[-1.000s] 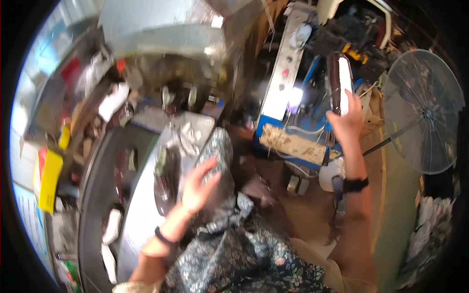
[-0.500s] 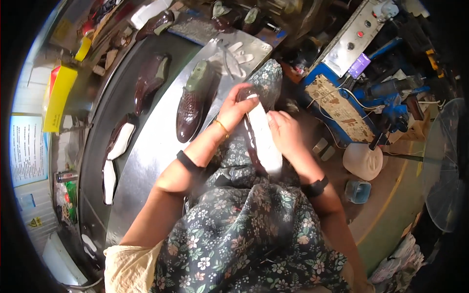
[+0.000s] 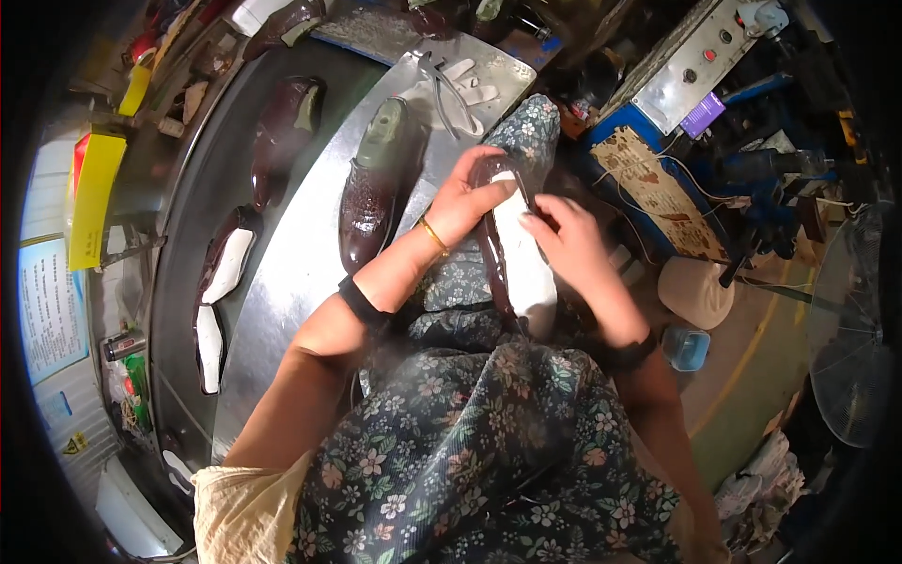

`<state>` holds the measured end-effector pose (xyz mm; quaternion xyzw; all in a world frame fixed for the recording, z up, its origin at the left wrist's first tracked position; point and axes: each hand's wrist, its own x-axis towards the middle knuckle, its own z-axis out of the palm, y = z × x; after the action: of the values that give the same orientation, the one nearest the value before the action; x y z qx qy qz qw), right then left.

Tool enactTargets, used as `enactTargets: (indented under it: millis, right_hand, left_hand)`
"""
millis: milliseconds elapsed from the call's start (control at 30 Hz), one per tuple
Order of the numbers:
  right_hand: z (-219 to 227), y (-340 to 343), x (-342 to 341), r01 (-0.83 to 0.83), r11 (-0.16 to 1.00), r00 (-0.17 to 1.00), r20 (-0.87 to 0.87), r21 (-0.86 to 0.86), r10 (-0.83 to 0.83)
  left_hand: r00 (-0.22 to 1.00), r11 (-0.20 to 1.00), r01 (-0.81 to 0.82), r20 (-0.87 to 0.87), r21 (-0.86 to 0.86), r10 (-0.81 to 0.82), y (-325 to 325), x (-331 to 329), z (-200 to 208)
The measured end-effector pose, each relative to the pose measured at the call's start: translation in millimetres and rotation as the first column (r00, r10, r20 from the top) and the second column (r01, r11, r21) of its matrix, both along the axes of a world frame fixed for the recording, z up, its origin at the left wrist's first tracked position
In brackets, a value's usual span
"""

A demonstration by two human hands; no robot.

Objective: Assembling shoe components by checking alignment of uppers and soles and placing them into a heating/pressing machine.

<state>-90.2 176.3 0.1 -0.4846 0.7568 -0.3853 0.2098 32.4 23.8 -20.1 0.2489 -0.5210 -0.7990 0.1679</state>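
A dark brown shoe upper (image 3: 492, 249) with a white sole side (image 3: 524, 258) facing up lies tilted across my lap. My left hand (image 3: 462, 200) is wrapped round its far end, the thumb pressing on the white face. At the right edge near that end, my right hand (image 3: 569, 241) has its fingers bent and pinched together; what they hold is hidden. Left of my hands, a brown shoe on a green last (image 3: 365, 207) stands on the metal table (image 3: 282, 273). Pliers (image 3: 445, 96) with dark handles lie on a white glove (image 3: 470, 86) beyond it.
A black conveyor belt (image 3: 178, 329) curves along the left, carrying several brown shoes, two with white undersides (image 3: 210, 348) showing. On the right are a blue machine (image 3: 658, 188) with cables, a whitish container (image 3: 695, 289), a blue plastic tub (image 3: 685, 348) and a fan guard (image 3: 850, 329).
My right hand has shifted up along the shoe's edge, its fingers more bent. The left hand keeps its grip. The whole view has shifted slightly.
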Motion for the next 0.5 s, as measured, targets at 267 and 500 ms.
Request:
enactTargets:
  millis: [267, 500]
  right_hand:
    - [-15.8, -15.0, 5.5, 0.157, 0.983, 0.972, -0.161, -0.091, -0.17]
    - [-22.4, -8.4, -3.0, 0.267, 0.964, 0.945, 0.202, -0.017, -0.258]
  left_hand:
    - [1.0, 0.998, -0.021, -0.017, -0.065, 0.02, -6.5, -5.5, -7.2]
    - [0.999, 1.0, -0.017, -0.039, -0.009, 0.017, -1.8, 1.4, -6.2]
